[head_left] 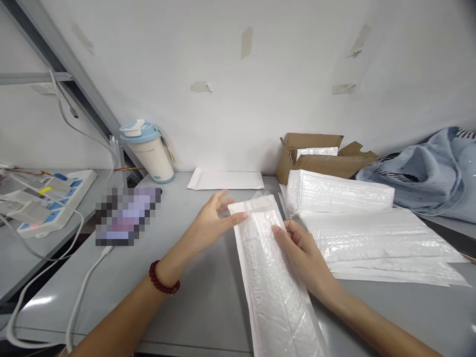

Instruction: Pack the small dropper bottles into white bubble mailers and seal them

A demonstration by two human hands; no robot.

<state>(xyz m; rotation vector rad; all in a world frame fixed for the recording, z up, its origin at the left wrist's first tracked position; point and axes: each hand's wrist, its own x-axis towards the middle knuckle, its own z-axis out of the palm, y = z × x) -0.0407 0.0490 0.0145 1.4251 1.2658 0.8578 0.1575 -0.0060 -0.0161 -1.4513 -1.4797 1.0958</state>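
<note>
A white bubble mailer [273,277] stretches from the front edge of the desk up to its middle, tilted slightly left. My right hand [303,253] pinches its right edge near the top, thumb in front and fingers curled partly out of sight behind. At the upper left corner, the thumb of my left hand [208,223] lies over the mailer's edge. The other fingers of that hand are apart from the thumb, slightly blurred, and their tips are partly hidden. On my left wrist sits a dark red beaded bracelet [163,278].
More bubble mailers [364,235] lie stacked at right, one folded mailer [340,193] on top. Behind stand an open cardboard box [323,166] and blue cloth [427,173]. A flat white mailer [226,179], tumbler [148,153], phone [130,215], cable [84,292] and power strip [59,203] are also there.
</note>
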